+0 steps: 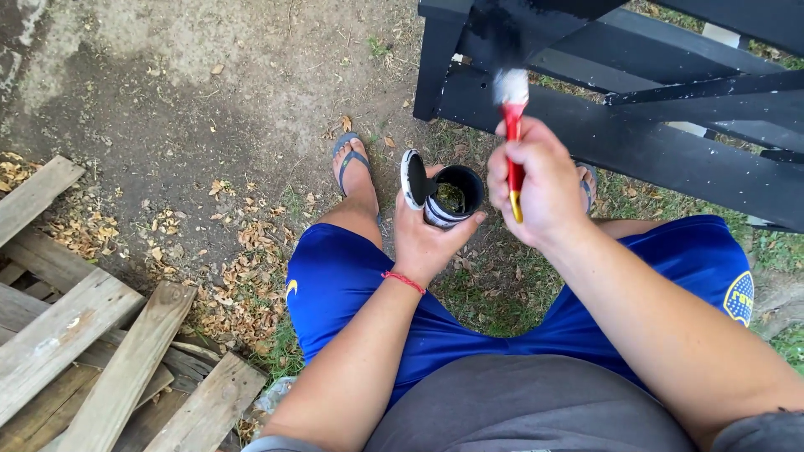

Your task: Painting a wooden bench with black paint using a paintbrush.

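Outdoors, bare dirt with dry leaves. Weathered planks [92, 351] stacked at lower left, well apart from the work. Black-painted wooden frame [636, 109] directly ahead, its slats running across the upper right. Seated person in blue shorts [352, 285], flip-flop [350, 159] on the ground.

Left hand [427, 234] wrapped around a small paint can [452, 197], black inside, pale band on the wall, lid [413, 177] tipped up at its left rim.

Right hand [544, 184] clenched on a red-handled paintbrush [512, 109], long axis near vertical, bristles pointing up and away, touching the frame.
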